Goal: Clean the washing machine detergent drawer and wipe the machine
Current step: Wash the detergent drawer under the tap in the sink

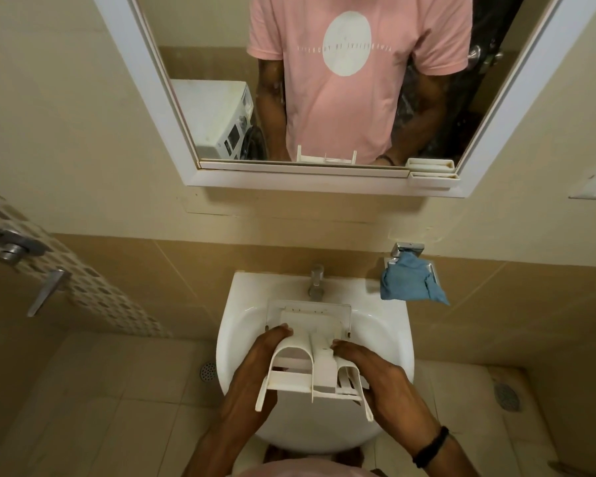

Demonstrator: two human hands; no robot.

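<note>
A white plastic detergent drawer hangs tilted over the white washbasin, its front panel towards the tap. My left hand grips the drawer's left side, fingers curled round the wall. My right hand holds its right side, fingers against the wall and partly hidden behind it. No water runs from the tap. A blue cloth hangs from a chrome holder on the wall to the right of the basin. The washing machine shows only as a reflection in the mirror.
A white-framed mirror hangs above the basin, with a small white tray on its ledge. Chrome shower fittings stick out from the left wall. Floor drains lie left and right of the basin pedestal.
</note>
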